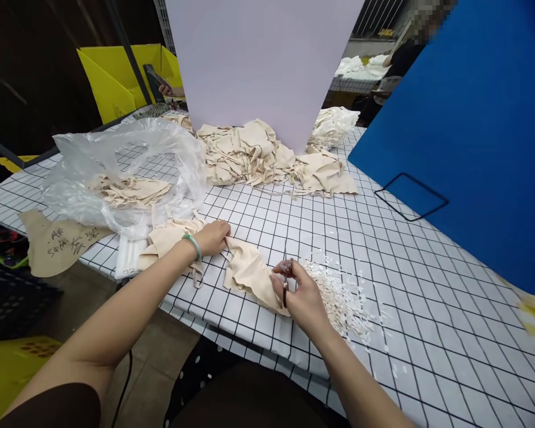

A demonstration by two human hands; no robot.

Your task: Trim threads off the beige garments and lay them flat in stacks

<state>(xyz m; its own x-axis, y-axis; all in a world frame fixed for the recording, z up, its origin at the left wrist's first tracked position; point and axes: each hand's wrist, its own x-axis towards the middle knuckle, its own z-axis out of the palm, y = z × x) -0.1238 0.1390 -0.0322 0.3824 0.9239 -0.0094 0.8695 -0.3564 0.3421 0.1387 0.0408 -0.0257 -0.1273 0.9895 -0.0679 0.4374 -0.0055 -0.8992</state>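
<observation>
My left hand (214, 238), with a pale green bangle (192, 246) at its wrist, is closed on the upper left corner of a beige fabric piece (248, 267). The piece lies slantwise on the checked cloth. At its right end, my right hand (304, 297) is closed around a pair of small scissors (286, 267). Their thin metal tip points away from me and a dark handle loop shows by my fingers. To the left of my left hand are more beige fabric pieces (172, 235). Beside my right hand spreads a pile of small white and beige snippets (343, 300).
A clear plastic bag (71, 178) holds beige pieces at the left. A large heap of beige fabric (249, 151) lies before a pale upright panel (267, 59). A blue panel (477, 119) stands at right. A marked brown paper pattern (49, 246) overhangs the left edge.
</observation>
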